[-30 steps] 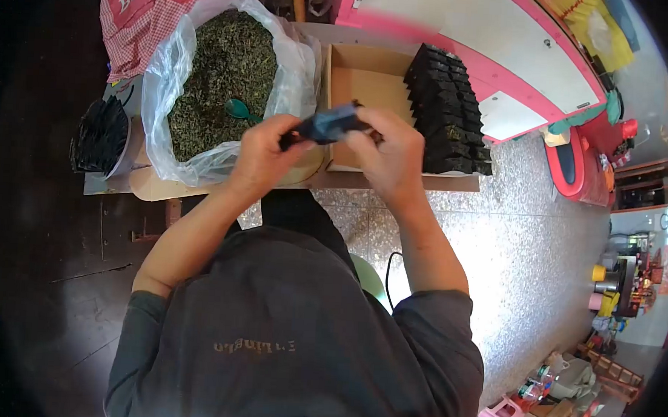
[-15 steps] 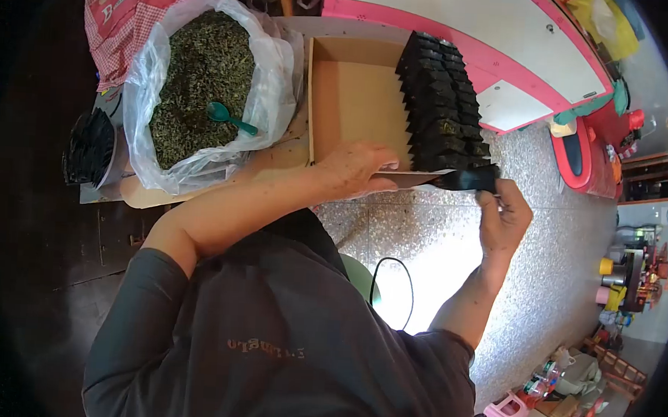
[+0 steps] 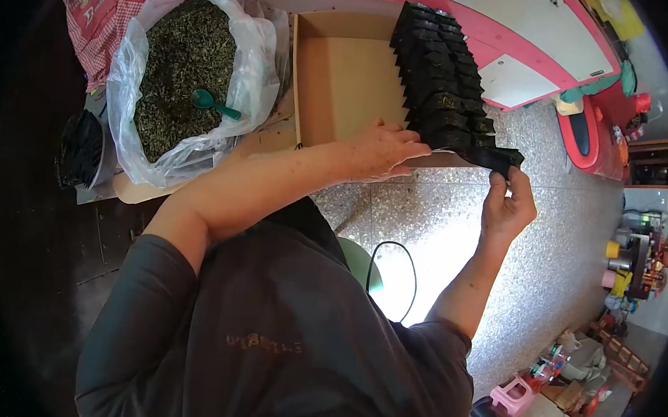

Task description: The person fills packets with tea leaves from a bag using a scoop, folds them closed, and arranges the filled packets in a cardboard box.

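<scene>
My right hand [image 3: 509,206] pinches the right end of a black pouch [image 3: 488,157] between thumb and fingers. The pouch lies sideways along the near edge of a shallow cardboard box [image 3: 348,81]. Over that same edge my left hand [image 3: 382,152] is closed, fingers inside and thumb outside, with its fingertips close to the pouch's left end. Whether those fingertips press on the pouch is hard to tell. Rows of upright black pouches [image 3: 443,78] stand packed along the box's right side.
Left of the box, a clear plastic bag [image 3: 121,99] holds dried leaves [image 3: 183,65] with a green spoon [image 3: 217,106] on them. More black pouches [image 3: 80,148] stand at the far left. Beyond the box is a pink and white cabinet [image 3: 525,30]. A green stool [image 3: 361,263] is below.
My left hand has slid right along the box edge towards the pouch. My right hand still grips the pouch, now slightly farther right. The whole view has shifted a little.
</scene>
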A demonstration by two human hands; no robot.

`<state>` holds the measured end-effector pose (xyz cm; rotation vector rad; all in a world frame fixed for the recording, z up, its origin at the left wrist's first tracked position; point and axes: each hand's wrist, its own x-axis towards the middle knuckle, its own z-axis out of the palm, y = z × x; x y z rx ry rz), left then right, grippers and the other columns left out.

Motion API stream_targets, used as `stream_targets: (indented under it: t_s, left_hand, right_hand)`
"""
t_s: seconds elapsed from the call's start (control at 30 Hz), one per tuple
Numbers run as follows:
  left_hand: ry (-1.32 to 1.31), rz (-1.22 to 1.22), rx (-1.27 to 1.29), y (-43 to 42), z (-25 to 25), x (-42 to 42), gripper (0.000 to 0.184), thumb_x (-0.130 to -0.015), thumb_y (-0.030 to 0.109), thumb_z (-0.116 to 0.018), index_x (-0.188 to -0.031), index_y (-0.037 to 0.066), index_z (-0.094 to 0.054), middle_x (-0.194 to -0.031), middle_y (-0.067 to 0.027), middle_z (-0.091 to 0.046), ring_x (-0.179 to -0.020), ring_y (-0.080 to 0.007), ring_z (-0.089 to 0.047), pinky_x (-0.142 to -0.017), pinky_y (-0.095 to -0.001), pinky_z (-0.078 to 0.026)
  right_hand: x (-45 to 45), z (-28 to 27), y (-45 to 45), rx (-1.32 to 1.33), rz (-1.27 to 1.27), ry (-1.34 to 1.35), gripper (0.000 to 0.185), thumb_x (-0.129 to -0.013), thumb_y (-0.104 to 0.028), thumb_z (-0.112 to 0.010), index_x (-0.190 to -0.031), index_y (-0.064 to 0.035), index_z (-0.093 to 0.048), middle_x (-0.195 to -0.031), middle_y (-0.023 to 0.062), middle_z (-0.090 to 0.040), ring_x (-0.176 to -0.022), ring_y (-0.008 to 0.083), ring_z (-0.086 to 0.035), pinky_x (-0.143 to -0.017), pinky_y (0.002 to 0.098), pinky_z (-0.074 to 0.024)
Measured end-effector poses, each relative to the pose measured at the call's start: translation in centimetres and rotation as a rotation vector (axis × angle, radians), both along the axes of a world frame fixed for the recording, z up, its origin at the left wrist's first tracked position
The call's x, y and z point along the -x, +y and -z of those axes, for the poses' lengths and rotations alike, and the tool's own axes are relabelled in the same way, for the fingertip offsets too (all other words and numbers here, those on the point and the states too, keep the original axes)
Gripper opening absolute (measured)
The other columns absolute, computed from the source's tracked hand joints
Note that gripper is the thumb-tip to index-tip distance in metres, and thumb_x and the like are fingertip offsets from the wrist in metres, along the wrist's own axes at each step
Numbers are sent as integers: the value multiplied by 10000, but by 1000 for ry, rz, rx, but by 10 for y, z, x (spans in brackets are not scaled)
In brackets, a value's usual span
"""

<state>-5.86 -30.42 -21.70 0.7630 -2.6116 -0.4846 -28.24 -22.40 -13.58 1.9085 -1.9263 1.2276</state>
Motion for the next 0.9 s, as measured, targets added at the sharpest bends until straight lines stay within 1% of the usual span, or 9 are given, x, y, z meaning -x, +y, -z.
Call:
stream_targets:
  t_s: [0.07,0.17,0.23,0.37,0.5,0.67,0.8,0.9]
  left_hand:
    - [-50,-3,135,-1,1,1,472,-881,284,-668,-1318,231,-499,-1231,-24,-580,-1105,-244,-582,-913,-445,-448]
    - [-20,-42,177,3,1,4,451,-889,293,-657,-1311,247,-502,-1209,-21,-586,-1100,-225,-584,-895,-438,-462]
    - [-39,-57,158,4,0,6,448,-896,294,-647,-1317,243,-501,-1206,-19,-588,-1098,-225,-584,-896,-436,-462]
    - [-72,-92,111,3,1,7,448,-914,292,-621,-1339,230,-497,-1216,-8,-594,-1111,-218,-580,-892,-433,-465]
    - [-32,-103,82,2,4,6,454,-921,289,-609,-1353,218,-492,-1233,-2,-592,-1127,-218,-574,-897,-438,-468]
    - [0,-72,-24,1,0,6,411,-912,246,-622,-1306,184,-524,-1264,-9,-583,-1160,-229,-556,-926,-433,-475]
    - [46,-75,-26,0,5,8,401,-905,214,-628,-1291,169,-531,-1260,-18,-583,-1168,-239,-548,-926,-428,-482]
    - [82,-88,32,1,9,9,404,-898,188,-630,-1290,163,-532,-1247,-24,-585,-1165,-253,-545,-925,-427,-485]
  right_hand:
    - [-1,2,-2,26,8,-2,157,-789,16,-685,-945,16,-660,-805,88,-674,-743,129,-625,-713,259,-498]
    - [-4,5,-3,36,25,-13,146,-791,8,-685,-936,12,-666,-802,88,-673,-739,131,-627,-708,262,-504]
    - [-4,8,-4,83,-6,-10,143,-790,13,-686,-932,11,-669,-804,93,-673,-742,138,-629,-711,260,-505]
    - [-3,15,-4,96,-18,-10,144,-789,22,-685,-932,18,-667,-807,100,-672,-742,147,-631,-716,259,-506]
    - [-5,17,-6,119,-32,18,153,-782,31,-692,-932,30,-662,-821,110,-673,-752,158,-633,-725,265,-508]
    - [-3,23,-10,139,-60,61,162,-778,33,-699,-935,32,-660,-846,125,-675,-762,178,-642,-730,269,-510]
    - [-8,19,-12,115,-63,96,159,-773,34,-695,-927,23,-660,-861,130,-677,-760,206,-656,-730,272,-515]
    - [-12,18,-13,104,-68,111,156,-767,37,-690,-918,15,-659,-861,125,-677,-757,213,-660,-725,273,-517]
